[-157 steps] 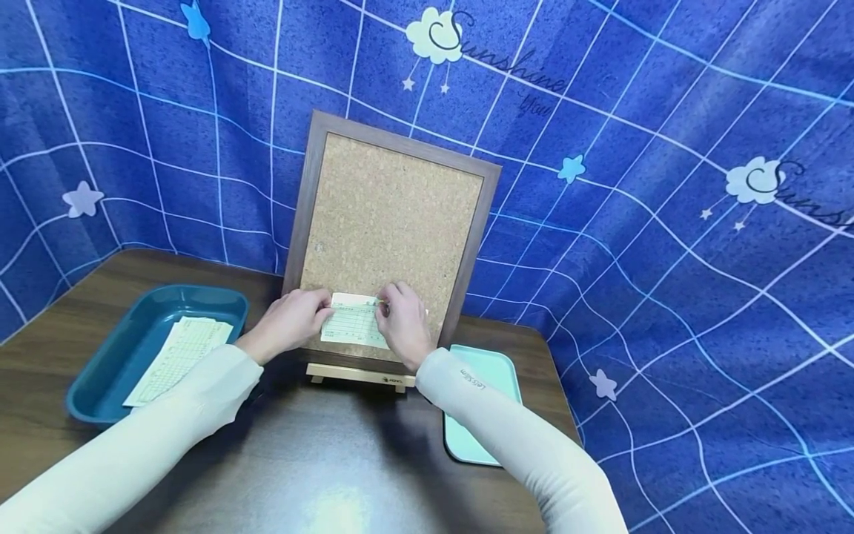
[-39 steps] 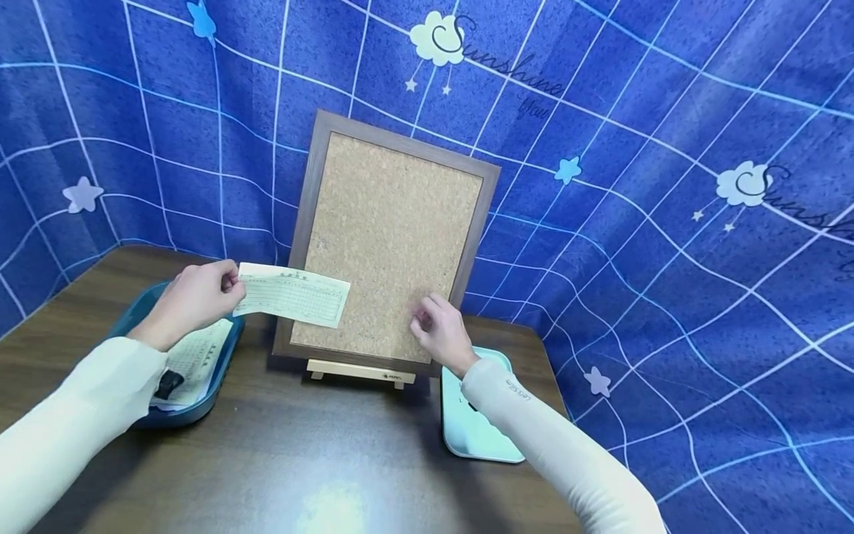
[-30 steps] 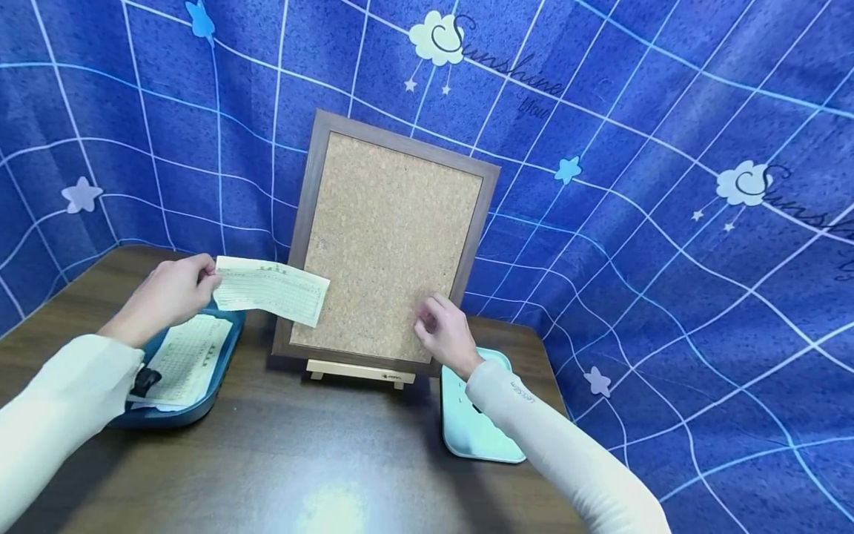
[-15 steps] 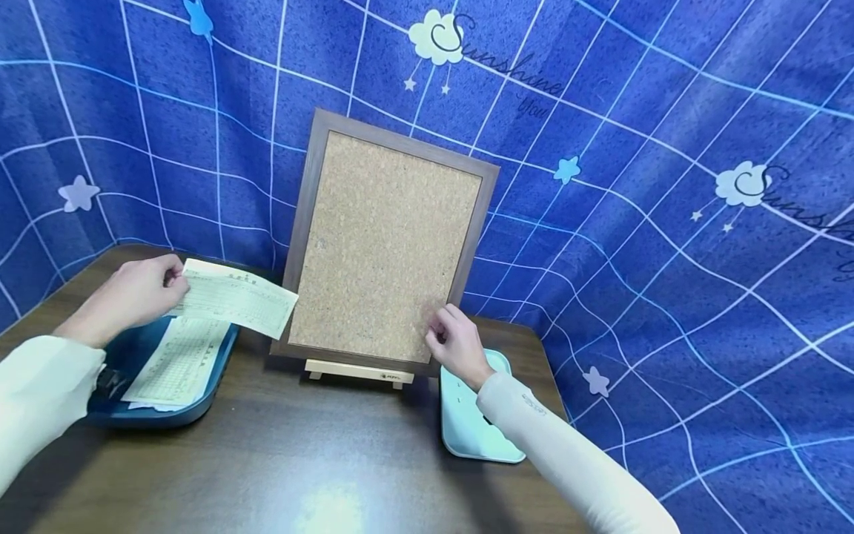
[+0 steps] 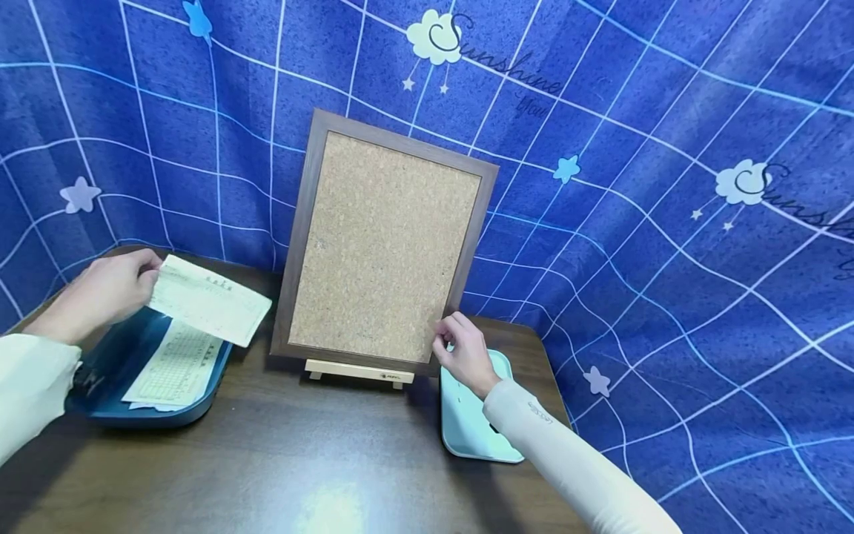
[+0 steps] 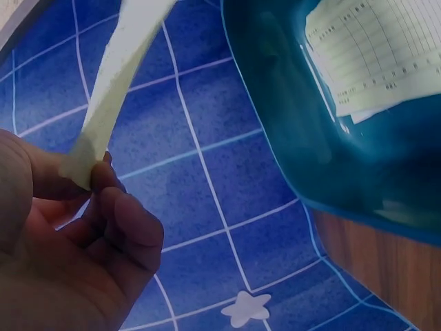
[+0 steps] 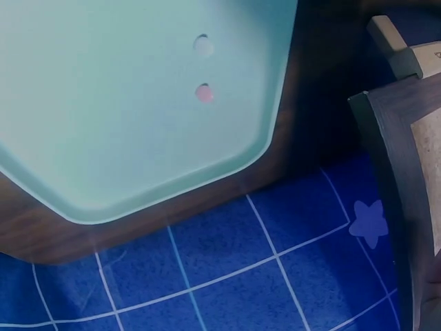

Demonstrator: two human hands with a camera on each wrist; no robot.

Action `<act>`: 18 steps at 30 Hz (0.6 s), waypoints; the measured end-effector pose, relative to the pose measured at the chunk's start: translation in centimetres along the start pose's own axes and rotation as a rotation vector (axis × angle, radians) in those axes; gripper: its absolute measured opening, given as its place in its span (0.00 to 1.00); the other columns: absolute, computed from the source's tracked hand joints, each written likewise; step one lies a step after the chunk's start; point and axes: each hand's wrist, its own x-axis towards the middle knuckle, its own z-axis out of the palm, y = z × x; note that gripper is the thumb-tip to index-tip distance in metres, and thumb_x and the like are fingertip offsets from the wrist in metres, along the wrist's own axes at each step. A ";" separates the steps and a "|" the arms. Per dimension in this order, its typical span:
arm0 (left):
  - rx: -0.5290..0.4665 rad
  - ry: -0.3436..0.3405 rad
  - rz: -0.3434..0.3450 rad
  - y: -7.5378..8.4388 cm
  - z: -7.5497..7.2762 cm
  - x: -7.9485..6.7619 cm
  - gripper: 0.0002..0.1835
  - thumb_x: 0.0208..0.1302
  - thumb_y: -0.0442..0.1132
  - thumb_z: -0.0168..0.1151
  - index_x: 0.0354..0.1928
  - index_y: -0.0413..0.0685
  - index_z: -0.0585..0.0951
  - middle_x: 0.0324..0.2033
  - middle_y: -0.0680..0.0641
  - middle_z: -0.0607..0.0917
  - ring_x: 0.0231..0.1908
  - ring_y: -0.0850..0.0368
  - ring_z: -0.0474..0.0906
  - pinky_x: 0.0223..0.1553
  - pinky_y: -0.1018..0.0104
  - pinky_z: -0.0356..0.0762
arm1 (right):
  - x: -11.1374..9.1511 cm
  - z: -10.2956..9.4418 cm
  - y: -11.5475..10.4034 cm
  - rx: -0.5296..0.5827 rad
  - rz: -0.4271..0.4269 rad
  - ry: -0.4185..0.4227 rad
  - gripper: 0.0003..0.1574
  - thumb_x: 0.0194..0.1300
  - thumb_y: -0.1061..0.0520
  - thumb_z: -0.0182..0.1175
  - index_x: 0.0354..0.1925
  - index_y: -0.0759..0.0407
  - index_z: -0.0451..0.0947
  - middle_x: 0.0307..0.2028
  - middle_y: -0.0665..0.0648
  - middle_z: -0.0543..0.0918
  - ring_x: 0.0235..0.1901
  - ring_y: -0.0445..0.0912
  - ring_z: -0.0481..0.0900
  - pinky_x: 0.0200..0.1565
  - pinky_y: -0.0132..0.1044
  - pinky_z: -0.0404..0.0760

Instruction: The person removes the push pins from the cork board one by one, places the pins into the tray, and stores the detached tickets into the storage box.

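Observation:
My left hand [image 5: 110, 293] pinches one end of a pale printed paper form [image 5: 210, 302] between thumb and fingers. The sheet slants down to the right, overlapping the edge of a blue tray [image 5: 130, 348] in the head view. Seen nearly edge-on in the left wrist view, the same form [image 6: 120, 83] rises from the fingertips. Other ruled forms [image 5: 176, 367] lie inside the blue tray. My right hand [image 5: 467, 352] has its fingers bent by the lower right corner of a framed corkboard [image 5: 390, 252], above a mint tray [image 5: 470, 430]. I cannot tell whether its fingertips hold anything.
The corkboard leans upright on a small wooden stand [image 5: 360, 373] at the back of the brown table [image 5: 287, 460]. In the right wrist view, a white round piece [image 7: 204, 45] and a pink one [image 7: 204, 94] lie on the mint tray. Blue curtain [image 5: 600, 89] surrounds the table.
Earlier both hands were at the form against the corkboard. The left hand has since carried it left, over the blue tray. My right hand has drifted right and down, towards the mint tray.

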 end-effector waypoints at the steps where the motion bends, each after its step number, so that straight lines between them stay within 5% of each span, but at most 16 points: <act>1: -0.005 0.000 -0.004 -0.1 0.0 0.0 0.17 0.71 0.39 0.40 0.49 0.32 0.71 0.38 0.32 0.75 0.34 0.39 0.68 0.33 0.45 0.64 | -0.1 0.0 0.1 -0.004 0.008 -0.003 0.08 0.49 0.67 0.58 0.27 0.55 0.74 0.26 0.49 0.72 0.26 0.40 0.70 0.29 0.29 0.70; 8: 0.026 -0.025 -0.011 -1.2 0.1 0.5 0.14 0.68 0.33 0.43 0.45 0.30 0.74 0.32 0.35 0.78 0.31 0.41 0.70 0.31 0.46 0.65 | -1.2 -0.6 0.4 -0.004 0.064 -0.027 0.08 0.49 0.66 0.59 0.28 0.55 0.74 0.27 0.51 0.74 0.27 0.46 0.74 0.30 0.30 0.71; 18: 0.131 -0.048 0.045 -1.9 0.5 1.2 0.11 0.62 0.29 0.47 0.42 0.34 0.79 0.37 0.30 0.77 0.34 0.37 0.70 0.34 0.41 0.66 | -2.4 -1.0 0.9 -0.022 0.068 -0.013 0.09 0.47 0.67 0.61 0.28 0.57 0.74 0.27 0.53 0.75 0.27 0.46 0.74 0.28 0.30 0.71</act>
